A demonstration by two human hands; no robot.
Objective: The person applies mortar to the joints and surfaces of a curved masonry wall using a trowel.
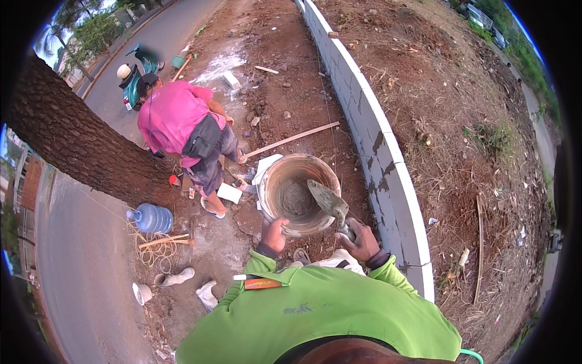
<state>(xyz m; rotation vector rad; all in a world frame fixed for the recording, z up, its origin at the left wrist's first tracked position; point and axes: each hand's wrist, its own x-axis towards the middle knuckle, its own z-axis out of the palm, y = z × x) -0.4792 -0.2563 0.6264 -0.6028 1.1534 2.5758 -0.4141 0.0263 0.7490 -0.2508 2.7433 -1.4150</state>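
In front of me a round bucket (276,174), its inside smeared with clay-coloured residue, holds grey wet mortar (296,198) at the bottom. My left hand (274,235) grips the bucket's near left rim, thumb on top. My right hand (359,241) is closed round the handle of a trowel (328,200). The trowel's blade is coated with mortar and hangs over the right side of the bucket's mouth, tilted toward the far left. Fingers on the outside of the rim are partly hidden.
A low wall of pale blocks (388,176) runs close on my right. At the left, a co-worker in a pink shirt (176,115) bends beside a tree trunk (79,127). A blue water jug (151,218), rope (159,250), boots (176,277) and a wooden strip (294,138) lie around.
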